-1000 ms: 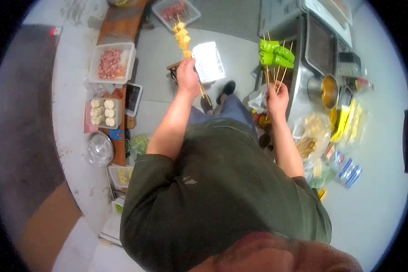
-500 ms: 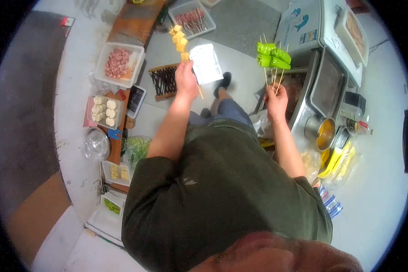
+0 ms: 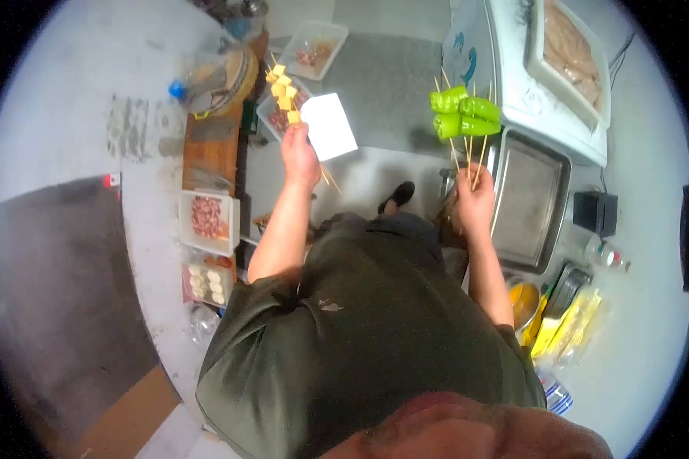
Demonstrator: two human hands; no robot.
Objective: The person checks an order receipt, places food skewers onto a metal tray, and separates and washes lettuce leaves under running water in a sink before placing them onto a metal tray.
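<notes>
Just beside the metal tray (image 3: 530, 200), nearer it than the left hand (image 3: 301, 158), the right hand (image 3: 475, 203) is closed around green pepper skewers (image 3: 448, 125) fanning forward; the other clasps yellow cube skewers (image 3: 285, 91) and white paper (image 3: 331, 128).

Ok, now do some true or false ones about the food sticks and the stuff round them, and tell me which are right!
1. The left hand holds the yellow cube skewers. True.
2. The green pepper skewers are in the left hand too. False: the right hand holds them.
3. A white paper is beside the yellow cubes. True.
4. The big metal tray is round. False: it is a rectangle with rounded corners.
</notes>
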